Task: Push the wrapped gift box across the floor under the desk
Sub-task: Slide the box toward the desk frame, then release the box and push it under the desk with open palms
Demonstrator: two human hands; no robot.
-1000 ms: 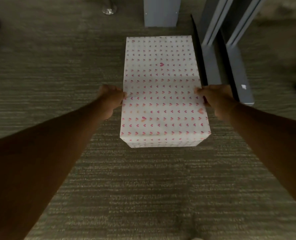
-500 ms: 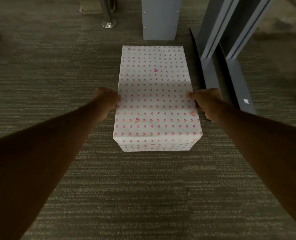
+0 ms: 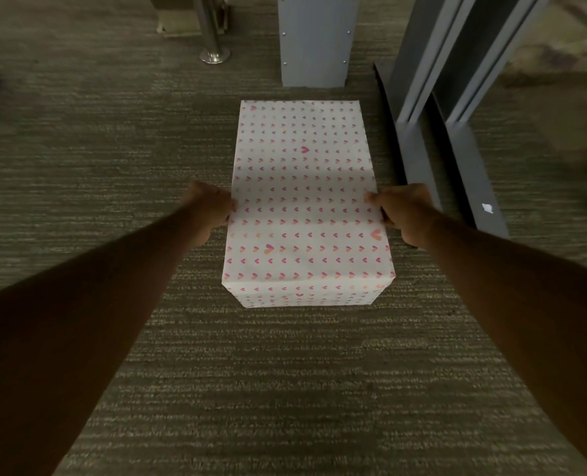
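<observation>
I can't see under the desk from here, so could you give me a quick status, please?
Left hand and right hand pressed on gift box sides. Box flat on carpet. Grey panel just ahead; desk leg foot close on right.

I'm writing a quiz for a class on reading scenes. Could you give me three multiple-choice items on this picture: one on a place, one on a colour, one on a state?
1. Where are the hands on the gift box?
A. both on its top
B. one on each long side
C. both at its near end

2. What colour is the heart print?
A. pink and orange
B. blue
C. green

3. How does the box lie?
A. flat on the carpet
B. lifted in the air
C. standing on end

Answers:
1 B: the left hand and the right hand press opposite sides.
2 A: pink and orange hearts on white paper.
3 A: its base meets the carpet.
</observation>
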